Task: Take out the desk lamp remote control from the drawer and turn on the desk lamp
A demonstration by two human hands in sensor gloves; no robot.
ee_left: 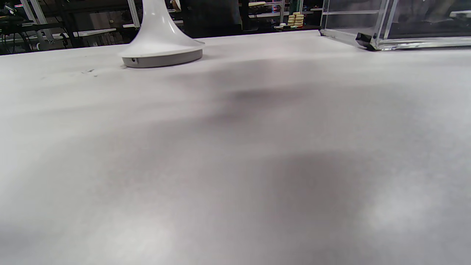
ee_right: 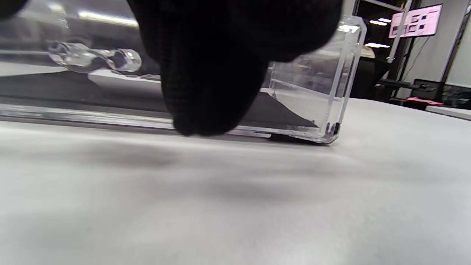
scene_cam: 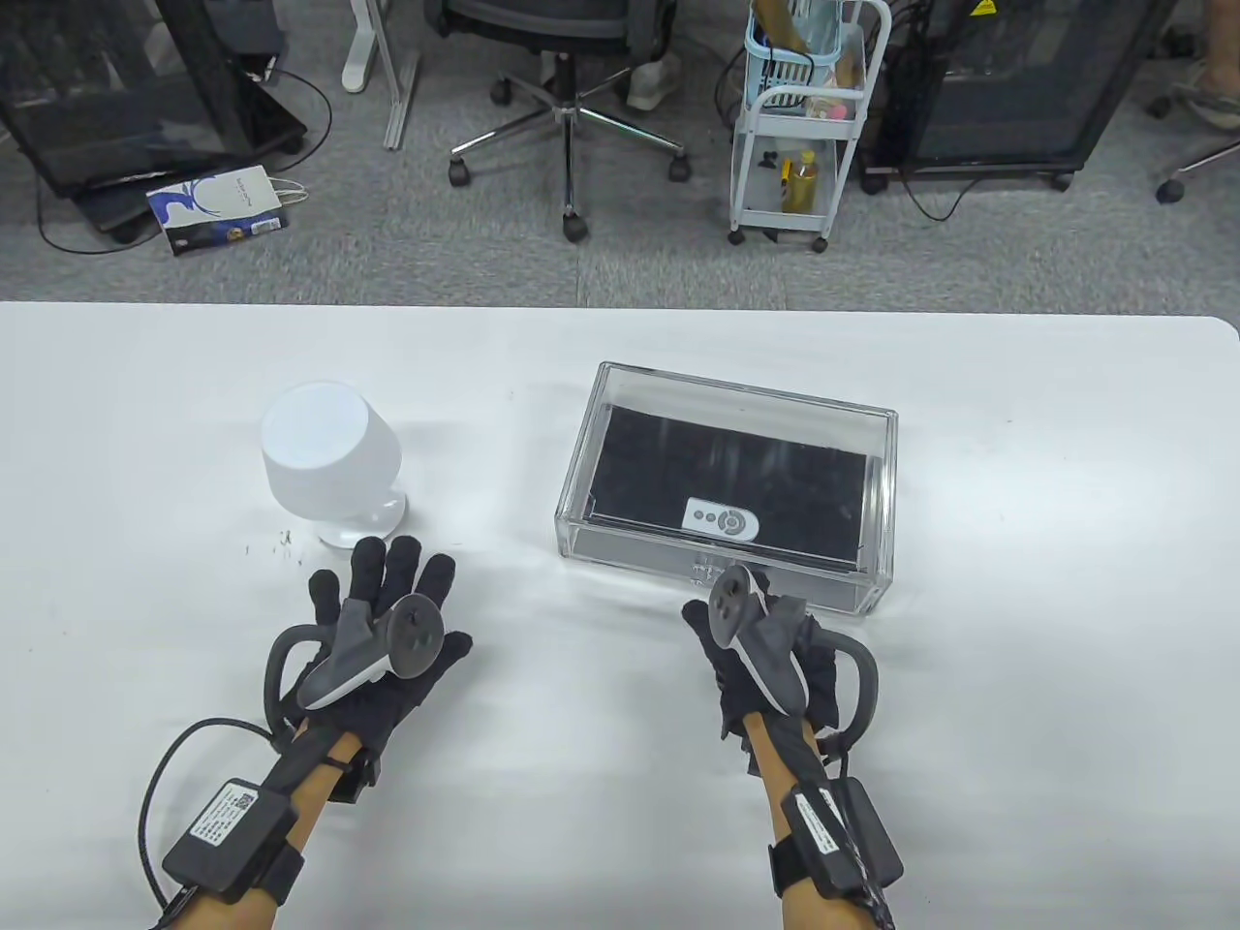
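The white desk lamp stands at the table's left; its base shows in the left wrist view. The clear acrylic drawer box sits at centre right, its drawer closed, with the white remote control inside on black lining. My left hand rests flat on the table with fingers spread, just in front of the lamp, holding nothing. My right hand is right in front of the drawer's clear handle and holds nothing. Its gloved fingers hang down beside the handle, apart from it.
The white table stretches wide on the right and in front. Beyond its far edge are an office chair and a white trolley on the floor.
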